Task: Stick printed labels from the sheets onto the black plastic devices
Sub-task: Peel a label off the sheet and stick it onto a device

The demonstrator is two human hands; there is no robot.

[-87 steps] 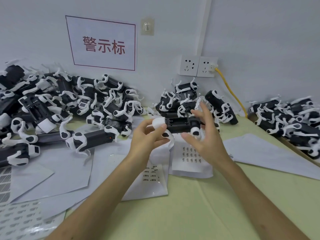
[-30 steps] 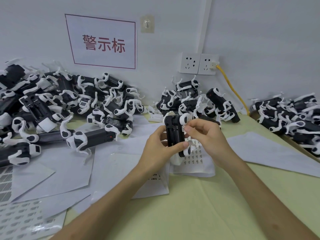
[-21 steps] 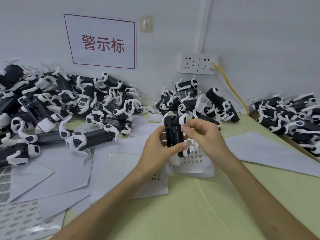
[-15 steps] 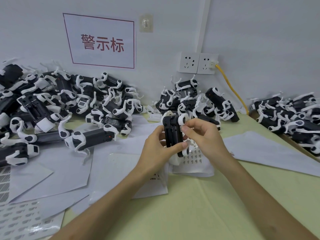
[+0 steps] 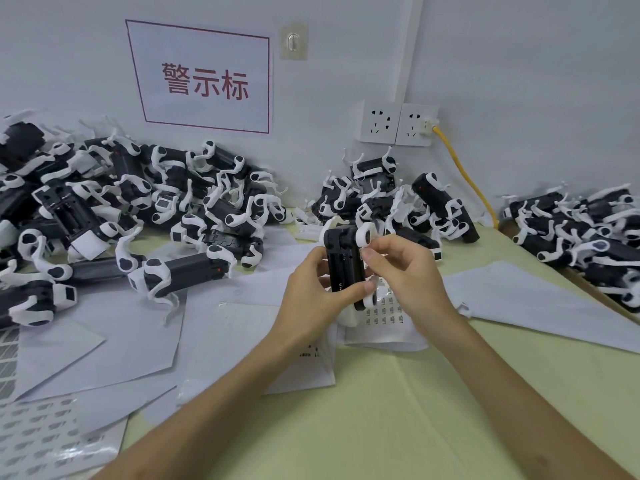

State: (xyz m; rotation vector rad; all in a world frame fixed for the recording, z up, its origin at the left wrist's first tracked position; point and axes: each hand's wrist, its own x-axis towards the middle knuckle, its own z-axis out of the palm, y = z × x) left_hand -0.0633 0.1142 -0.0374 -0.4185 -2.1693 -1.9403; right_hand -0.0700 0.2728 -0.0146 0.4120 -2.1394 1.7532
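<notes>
A: Left hand (image 5: 311, 299) grips the black plastic device with white rounded end caps (image 5: 343, 268). Fingers wrap behind it and the thumb lies across the front. It's held upright, off the pale green table (image 5: 381, 410), just above the white sheet of small printed labels (image 5: 384, 317).

B: Right hand?

A: Right hand (image 5: 405, 271) is curled, thumb and forefinger pinching at the device's right edge. The thumb tip sits on a small white printed label (image 5: 363, 252).

B: Step?

A: Likely pressing the label on. Can't tell if it's fully stuck, the thumb hides most of it.

B: Next?

A: Probably rub it flat and drop the device on a heap of black-and-white devices (image 5: 398, 202). Which heap holds finished ones is unclear. Then a fine fingertip peel for another label from the sheet.
</notes>
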